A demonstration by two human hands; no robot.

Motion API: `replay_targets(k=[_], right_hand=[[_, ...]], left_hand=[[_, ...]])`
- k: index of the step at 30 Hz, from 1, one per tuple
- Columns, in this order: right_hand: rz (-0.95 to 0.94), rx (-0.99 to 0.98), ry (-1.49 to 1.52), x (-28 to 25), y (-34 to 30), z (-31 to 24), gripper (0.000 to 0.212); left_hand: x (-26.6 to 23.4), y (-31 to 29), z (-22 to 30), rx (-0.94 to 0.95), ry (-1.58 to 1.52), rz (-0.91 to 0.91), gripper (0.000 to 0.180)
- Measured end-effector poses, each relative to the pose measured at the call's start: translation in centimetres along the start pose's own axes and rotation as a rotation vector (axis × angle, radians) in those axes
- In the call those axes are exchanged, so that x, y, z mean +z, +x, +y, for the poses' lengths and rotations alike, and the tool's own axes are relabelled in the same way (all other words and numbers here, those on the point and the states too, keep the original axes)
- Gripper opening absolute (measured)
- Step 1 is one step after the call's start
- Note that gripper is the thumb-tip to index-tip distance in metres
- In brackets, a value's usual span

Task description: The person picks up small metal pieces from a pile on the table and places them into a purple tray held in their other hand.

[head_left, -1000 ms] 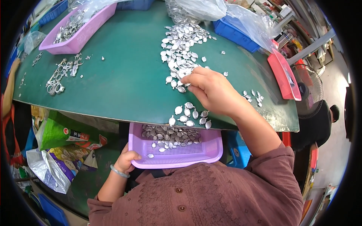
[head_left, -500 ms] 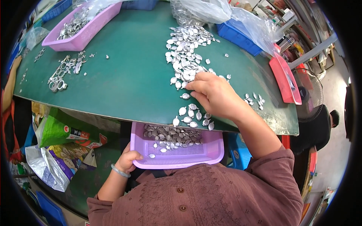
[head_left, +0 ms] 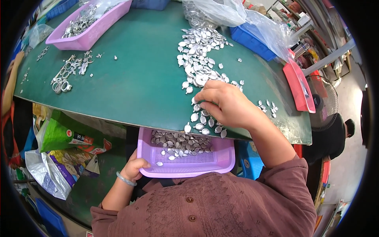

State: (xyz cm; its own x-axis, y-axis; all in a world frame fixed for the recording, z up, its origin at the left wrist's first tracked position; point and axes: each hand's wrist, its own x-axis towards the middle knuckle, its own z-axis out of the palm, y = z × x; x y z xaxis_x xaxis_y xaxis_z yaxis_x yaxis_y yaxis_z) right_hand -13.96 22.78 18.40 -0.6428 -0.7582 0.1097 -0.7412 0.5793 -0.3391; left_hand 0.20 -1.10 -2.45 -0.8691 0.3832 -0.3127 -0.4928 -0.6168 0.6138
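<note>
My left hand (head_left: 135,168) grips the near left corner of a purple plastic basket (head_left: 185,171), its thumb over the rim. Inside lie many small oval silver metal pieces (head_left: 181,141). At the table's front edge my right hand (head_left: 226,103) is bent down, its fingertips on one small oval metal piece (head_left: 194,101); the palm side is hidden. Just below those fingers is a loose group of the same pieces (head_left: 205,121). A long heap of them (head_left: 201,59) stretches away behind the hand.
On the green table (head_left: 130,79) lie metal rings and cross-shaped parts (head_left: 65,77). A pink-purple basket (head_left: 81,41) stands far left, a blue crate (head_left: 252,41) and a red basket (head_left: 299,87) right. A fan (head_left: 323,100) and a seated person (head_left: 331,138) are beyond; another person's arm (head_left: 12,83) shows left.
My right hand has drawn a metal piece off the heap toward the table's front edge, near the loose group. The left hand keeps its grip on the basket. The view has shifted slightly.
</note>
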Motion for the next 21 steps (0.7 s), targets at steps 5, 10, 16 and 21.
replay_targets(k=[5,10,16,21], right_hand=[[0.081,-0.024,-0.107,0.7,1.0,0.5,0.018],[-0.093,-0.015,-0.06,-0.2,1.3,-0.1,0.02],[-0.036,0.03,-0.297,0.4,1.8,-0.3,0.023],[-0.015,-0.04,-0.092,0.1,-0.5,-0.6,0.027]], left_hand=[[0.4,0.1,0.3,-0.008,0.002,-0.014,0.076],[0.4,-0.1,0.3,0.014,-0.028,-0.009,0.069],[0.7,-0.2,0.5,0.0,-0.033,-0.001,0.07],[0.5,-0.3,0.3,0.009,-0.009,0.026,0.073]])
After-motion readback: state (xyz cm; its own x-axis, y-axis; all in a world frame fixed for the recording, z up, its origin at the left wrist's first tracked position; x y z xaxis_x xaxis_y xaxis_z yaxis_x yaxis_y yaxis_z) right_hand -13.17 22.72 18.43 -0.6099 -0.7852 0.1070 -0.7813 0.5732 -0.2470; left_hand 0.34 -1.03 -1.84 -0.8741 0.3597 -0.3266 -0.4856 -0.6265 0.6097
